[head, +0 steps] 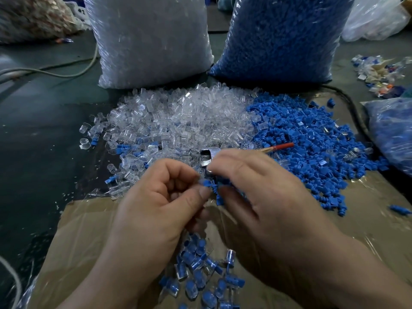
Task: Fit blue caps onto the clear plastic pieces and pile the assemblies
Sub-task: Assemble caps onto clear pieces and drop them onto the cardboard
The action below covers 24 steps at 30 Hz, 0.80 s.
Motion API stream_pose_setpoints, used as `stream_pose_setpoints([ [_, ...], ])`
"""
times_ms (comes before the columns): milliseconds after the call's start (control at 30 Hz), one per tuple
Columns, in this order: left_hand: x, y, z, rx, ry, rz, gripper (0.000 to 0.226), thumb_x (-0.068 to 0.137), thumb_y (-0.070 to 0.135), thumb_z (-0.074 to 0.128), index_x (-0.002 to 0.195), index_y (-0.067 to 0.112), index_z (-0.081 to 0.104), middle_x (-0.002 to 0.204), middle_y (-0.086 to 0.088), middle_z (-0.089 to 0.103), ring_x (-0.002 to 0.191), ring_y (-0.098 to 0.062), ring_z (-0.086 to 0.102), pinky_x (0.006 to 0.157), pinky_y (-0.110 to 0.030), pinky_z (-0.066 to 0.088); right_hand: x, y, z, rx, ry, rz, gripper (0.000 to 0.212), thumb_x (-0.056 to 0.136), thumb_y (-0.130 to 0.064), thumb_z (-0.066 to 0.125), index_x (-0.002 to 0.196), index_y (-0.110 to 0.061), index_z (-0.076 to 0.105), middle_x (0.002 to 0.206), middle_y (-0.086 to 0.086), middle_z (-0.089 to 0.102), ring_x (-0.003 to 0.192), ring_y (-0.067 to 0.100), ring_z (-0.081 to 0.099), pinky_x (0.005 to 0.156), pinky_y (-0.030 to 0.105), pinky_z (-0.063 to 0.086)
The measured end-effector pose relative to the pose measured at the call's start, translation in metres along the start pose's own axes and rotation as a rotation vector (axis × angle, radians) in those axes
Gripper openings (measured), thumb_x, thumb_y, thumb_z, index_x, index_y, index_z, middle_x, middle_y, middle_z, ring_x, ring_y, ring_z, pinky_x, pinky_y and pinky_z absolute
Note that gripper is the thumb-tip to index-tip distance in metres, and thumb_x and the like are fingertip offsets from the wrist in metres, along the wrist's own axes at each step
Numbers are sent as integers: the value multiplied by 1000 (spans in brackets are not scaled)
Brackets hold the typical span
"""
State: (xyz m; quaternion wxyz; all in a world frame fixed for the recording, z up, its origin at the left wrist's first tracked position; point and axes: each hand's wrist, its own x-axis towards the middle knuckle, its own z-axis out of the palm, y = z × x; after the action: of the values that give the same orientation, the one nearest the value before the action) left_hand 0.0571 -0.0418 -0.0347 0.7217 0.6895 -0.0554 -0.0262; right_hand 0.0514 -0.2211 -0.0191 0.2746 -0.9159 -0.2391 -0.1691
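Head view, L to R: a loose clear pieces heap (178, 117) spreads over the far-left part of the cardboard (84, 230). A tall bag of clear pieces (151, 41) stands behind it, past the far edge. L hand (156, 197) is over the cardboard's middle, fingers curled in, thumb + forefinger pinching a blue cap (211, 187) from its left. Assemblies pile (200, 270) lies under the hands, toward the near edge, btwn the two wrists. R hand (263, 192) meets the L one, fingertips bent, pinching the same cap from the right. Blur hides whether a clear piece is in there too. Small metal part (206, 156) sits just beyond the fingertips. Blue caps heap (312, 141) covers the far-right side w/ a red-handled tool (281, 146) lying on it. Bag of blue caps (283, 36) stands behind.
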Motion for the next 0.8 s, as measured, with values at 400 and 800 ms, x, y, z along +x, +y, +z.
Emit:
stream_pose_setpoints([
  [400, 4, 0, -7, -202, 0, -134, 20, 65, 17, 75, 85, 23, 75, 68, -5, 65, 57, -18, 64, 46, -22, 50, 24, 31, -24, -505, -472, 373, 75, 84, -44, 55, 147, -32, 16, 152, -1, 28, 137, 24, 28, 112, 42, 26],
  [800, 5, -6, -13, -255, -1, -184, 18, 70, 16, 74, 87, 22, 74, 67, -10, 66, 52, -18, 60, 46, -23, 49, 43, 37, -38, -630, -374, 242, 56, 71, -51, 25, 120, -31, 47, 94, -6, 55, 87, 17, 47, 83, 37, 36],
])
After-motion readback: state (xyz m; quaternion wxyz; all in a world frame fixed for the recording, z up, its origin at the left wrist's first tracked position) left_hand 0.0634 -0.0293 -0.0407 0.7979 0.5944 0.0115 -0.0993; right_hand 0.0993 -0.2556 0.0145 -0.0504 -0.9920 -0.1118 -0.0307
